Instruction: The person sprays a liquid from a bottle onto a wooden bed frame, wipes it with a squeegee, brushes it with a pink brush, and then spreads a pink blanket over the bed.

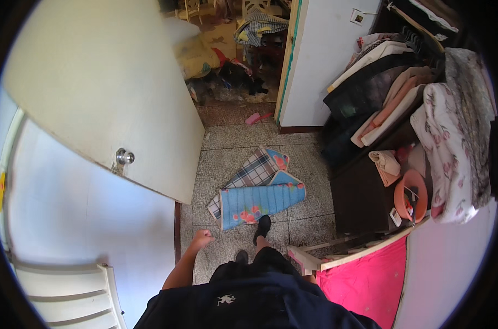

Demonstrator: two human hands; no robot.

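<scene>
My left hand [203, 239] hangs over the tiled floor [310, 230], its fingers curled in and nothing visible in them. It is nearest to a crumpled, folded mat [257, 197], blue with printed red fruit or flowers, with a plaid side showing beneath. One black shoe [263, 227] is at the near edge of this mat; the other shoe [242, 257] is further back. My right hand is out of view; only a bit of skin shows beside the bed's corner.
An open door [109, 82] with a round metal knob [124, 156] is on the left. A pink brush or dustpan [254, 119] lies near the doorway. Hanging clothes [368, 86], a dark cabinet [356, 201] with an orange basin [422, 193], and a bed with pink cloth [364, 279] line the right.
</scene>
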